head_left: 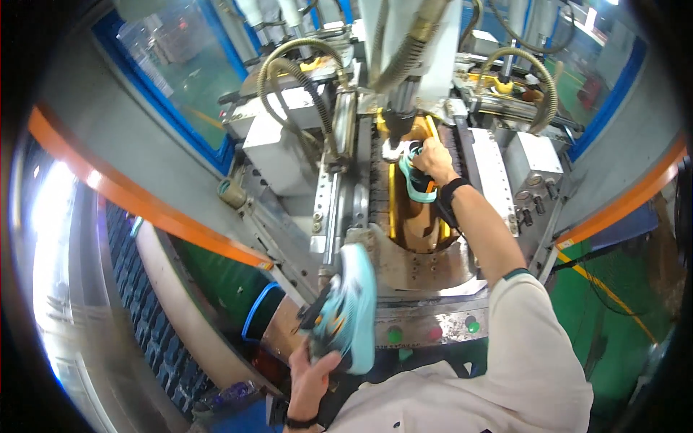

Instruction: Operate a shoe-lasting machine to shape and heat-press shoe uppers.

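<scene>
My left hand [309, 382] is closed round the black heel end of a light blue and white sneaker [355, 303], held up left of the machine's front with its toe pointing away from me. The sneaker is slightly blurred. My right arm stretches forward into the machine. There my right hand [436, 160] is closed on the upper part of a second sneaker [421, 192], mint green and black with an orange patch, over the yellow-edged pit [420, 234]. My hand hides part of this shoe. A dark press head [399, 124] hangs just beyond it.
Metal blocks with hoses [278, 151] flank the pit, and a white control box [535, 162] stands at the right. Green and red buttons [435, 333] line the front panel. Orange-edged guards curve at both sides. A conveyor belt [155, 317] with dark, bumpy links runs along the left.
</scene>
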Demonstrator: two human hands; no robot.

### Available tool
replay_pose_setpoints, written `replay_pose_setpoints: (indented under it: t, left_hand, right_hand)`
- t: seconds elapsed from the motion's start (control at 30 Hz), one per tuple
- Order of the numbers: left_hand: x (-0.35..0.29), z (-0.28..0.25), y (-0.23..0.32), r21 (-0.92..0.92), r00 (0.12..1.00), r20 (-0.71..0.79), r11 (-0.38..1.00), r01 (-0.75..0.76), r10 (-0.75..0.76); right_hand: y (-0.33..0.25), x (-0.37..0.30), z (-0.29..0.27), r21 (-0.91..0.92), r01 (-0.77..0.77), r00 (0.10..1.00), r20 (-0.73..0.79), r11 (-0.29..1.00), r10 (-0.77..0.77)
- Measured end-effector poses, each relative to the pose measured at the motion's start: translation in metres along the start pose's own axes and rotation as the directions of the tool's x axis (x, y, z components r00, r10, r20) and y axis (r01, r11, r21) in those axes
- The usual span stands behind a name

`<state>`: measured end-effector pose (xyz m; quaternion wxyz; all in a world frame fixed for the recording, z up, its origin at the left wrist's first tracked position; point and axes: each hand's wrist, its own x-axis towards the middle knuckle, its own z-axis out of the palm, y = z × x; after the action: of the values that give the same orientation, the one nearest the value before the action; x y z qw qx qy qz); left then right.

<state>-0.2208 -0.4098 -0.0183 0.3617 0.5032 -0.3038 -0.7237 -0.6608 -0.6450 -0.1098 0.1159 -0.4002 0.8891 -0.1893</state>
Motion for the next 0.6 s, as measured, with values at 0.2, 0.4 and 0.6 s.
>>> replay_pose_setpoints:
  t: [0.2, 0.4, 0.6]
  left_hand:
    - [-0.102, -0.102, -0.068, -0.021, 0.853, -0.480, 0.969, -0.247, 0.207]
    - [-0.138, -0.068, -0.136, -0.048, 0.600, -0.779, 0.937, -0.345, 0.181]
    - [-0.158, -0.063, -0.193, -0.467, 0.819, -0.572, 0.838, -0.283, -0.042]
  right_hand:
    - [-0.008, 0.003, 0.072, -0.012, 0.076, 0.973, -0.220, 0.997, -0.077]
    - [-0.020, -0.183, 0.030, 0.278, 0.664, 0.744, -0.334, 0.694, -0.578]
    - [0.028, -0.367, 0.129, 0.610, 0.717, 0.414, 0.016, 0.337, -0.910]
